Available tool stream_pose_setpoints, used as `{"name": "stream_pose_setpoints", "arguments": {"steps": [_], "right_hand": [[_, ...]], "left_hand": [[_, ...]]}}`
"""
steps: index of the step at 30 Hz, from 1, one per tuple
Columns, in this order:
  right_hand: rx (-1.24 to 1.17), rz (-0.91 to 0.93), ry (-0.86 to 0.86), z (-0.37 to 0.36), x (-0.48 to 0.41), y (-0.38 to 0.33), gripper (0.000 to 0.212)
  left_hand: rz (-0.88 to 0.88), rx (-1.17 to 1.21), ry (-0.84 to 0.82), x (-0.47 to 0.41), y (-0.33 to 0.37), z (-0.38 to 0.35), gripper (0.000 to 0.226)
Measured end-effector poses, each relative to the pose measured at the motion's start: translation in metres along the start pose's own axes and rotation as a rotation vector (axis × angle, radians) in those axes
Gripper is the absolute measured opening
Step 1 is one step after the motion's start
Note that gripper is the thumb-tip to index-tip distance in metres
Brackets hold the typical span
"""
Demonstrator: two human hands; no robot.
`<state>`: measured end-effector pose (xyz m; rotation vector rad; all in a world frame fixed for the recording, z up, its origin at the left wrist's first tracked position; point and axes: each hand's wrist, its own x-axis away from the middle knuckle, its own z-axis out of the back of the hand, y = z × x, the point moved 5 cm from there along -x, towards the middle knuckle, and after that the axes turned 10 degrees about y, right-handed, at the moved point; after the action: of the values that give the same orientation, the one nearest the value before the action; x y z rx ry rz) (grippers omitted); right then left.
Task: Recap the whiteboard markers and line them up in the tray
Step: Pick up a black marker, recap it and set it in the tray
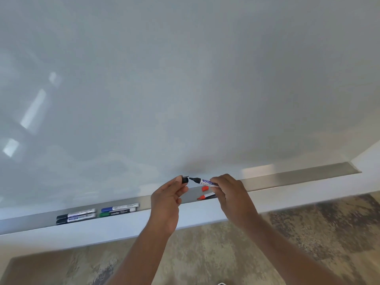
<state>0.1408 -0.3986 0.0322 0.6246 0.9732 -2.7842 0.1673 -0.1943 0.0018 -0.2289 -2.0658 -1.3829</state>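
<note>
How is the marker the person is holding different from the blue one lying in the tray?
The held marker is uncapped, its black tip bare and aimed at the black cap in the left hand; the blue marker is capped. The held one is in the right hand above the tray; the blue one lies flat in it. Both have white labelled barrels.

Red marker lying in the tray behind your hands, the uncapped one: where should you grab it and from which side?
Judging by its pose, take the red marker by the white barrel just behind the red tip end, coming from above and the front, since the whiteboard blocks the back. It lies along the tray, so pinch across its width. The right hand hides the rest of the barrel, so move that hand first.
</note>
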Motion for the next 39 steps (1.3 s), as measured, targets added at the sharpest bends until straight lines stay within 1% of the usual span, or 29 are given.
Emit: {"name": "stream_pose_setpoints", "arguments": {"steps": [5,9,14,19,24,27,36,39], "right_hand": [[0.029,0.018,-0.054,-0.015,-0.001,-0.018,0.016],[0.039,0.052,-0.053,-0.022,0.000,-0.033,0.017],[0.028,0.038,-0.051,-0.028,0.001,-0.044,0.017],[0.034,0.053,-0.061,-0.034,-0.001,-0.058,0.017],[0.075,0.102,-0.068,-0.039,-0.004,-0.069,0.016],[0.049,0.113,-0.079,-0.043,-0.006,-0.074,0.017],[-0.030,0.024,-0.078,-0.064,-0.002,-0.080,0.023],[-0.024,0.019,-0.118,-0.076,0.000,-0.079,0.019]], "left_hand": [[-0.001,0.012,-0.012,-0.001,0.011,0.022,0.018],[-0.017,0.011,0.010,-0.001,0.016,0.036,0.020],[-0.028,0.016,0.044,-0.004,0.023,0.051,0.020],[-0.046,-0.001,0.039,-0.005,0.028,0.059,0.021],[-0.135,-0.080,0.026,-0.005,0.033,0.067,0.018],[-0.184,-0.123,0.019,-0.006,0.036,0.072,0.014],[-0.218,-0.195,-0.002,-0.015,0.033,0.091,0.006],[-0.221,-0.298,-0.023,-0.021,0.034,0.101,0.006]]}}
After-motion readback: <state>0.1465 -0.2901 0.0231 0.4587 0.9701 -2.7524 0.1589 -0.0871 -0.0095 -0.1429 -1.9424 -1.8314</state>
